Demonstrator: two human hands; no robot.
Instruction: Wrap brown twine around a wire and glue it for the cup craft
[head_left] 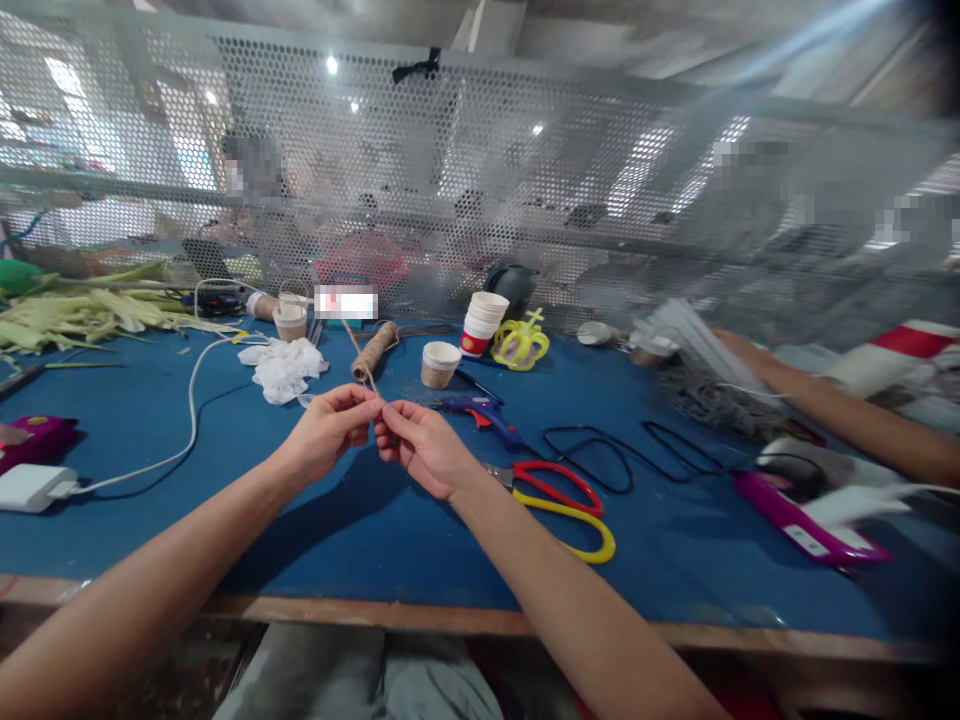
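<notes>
My left hand (334,428) and my right hand (421,440) meet over the middle of the blue table, fingertips pinched together on a thin brown twine (351,338). The twine rises from between the fingertips past a twine roll (375,350) just behind them. To the right of the roll sits a small cup with a brown wrapped band (439,364). A blue glue gun (484,412) lies right behind my right hand. Scissors with red and yellow handles (564,507) lie beside my right wrist.
Crumpled white plastic (285,368) and a wrapped cup (291,316) are at the back left, near pale husks (97,312). Stacked paper cups (484,320) stand beside a yellow crown (520,343). A magenta power strip (806,525) lies right; another person's arm (840,410) reaches in there.
</notes>
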